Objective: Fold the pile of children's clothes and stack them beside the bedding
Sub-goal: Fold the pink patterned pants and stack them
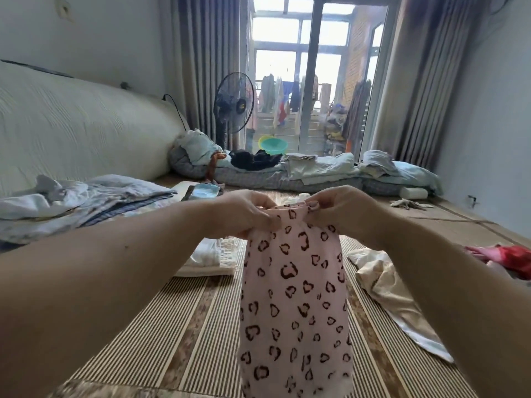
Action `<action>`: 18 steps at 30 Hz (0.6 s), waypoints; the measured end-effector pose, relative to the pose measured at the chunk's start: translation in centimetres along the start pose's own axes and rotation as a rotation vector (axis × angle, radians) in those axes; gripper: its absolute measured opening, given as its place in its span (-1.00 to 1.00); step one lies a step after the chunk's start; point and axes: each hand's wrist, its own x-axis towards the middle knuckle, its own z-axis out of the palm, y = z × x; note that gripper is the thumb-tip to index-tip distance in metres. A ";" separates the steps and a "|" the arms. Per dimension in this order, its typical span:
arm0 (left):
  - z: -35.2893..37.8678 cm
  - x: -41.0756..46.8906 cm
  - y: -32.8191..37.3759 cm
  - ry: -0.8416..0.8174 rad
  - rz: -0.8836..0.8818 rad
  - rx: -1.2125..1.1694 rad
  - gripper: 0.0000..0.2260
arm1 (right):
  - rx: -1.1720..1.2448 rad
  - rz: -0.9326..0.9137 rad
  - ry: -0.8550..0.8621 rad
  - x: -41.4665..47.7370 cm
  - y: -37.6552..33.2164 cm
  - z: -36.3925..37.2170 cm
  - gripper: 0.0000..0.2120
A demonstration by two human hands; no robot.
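While the soft, light pink garment (pixel 296 297) is hanging limp mid-frame, my left hand (pixel 244 212) and right hand (pixel 339 208) are pinching its top edge.

The garment (pixel 293 297) is pale pink with dark heart-shaped spots. The mat (pixel 161 334) is tan with dark stripes. The basin (pixel 274 145) is green.
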 end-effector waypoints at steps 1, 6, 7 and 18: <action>0.0 0.8 -0.3 0.033 -0.022 0.036 -0.78 | -0.032 0.017 0.027 0.6 0.6 0.3 -0.88; 0.5 4.2 0.2 0.362 0.083 0.480 -0.89 | -0.047 0.043 0.183 3.9 3.5 1.7 -0.86; 0.5 4.6 0.6 0.410 0.133 0.587 -0.90 | -0.019 0.036 0.219 4.5 3.7 1.7 -0.85; 1.3 4.8 -6.2 0.311 0.320 0.832 -0.83 | -0.245 -0.105 0.133 3.8 8.2 3.9 -0.77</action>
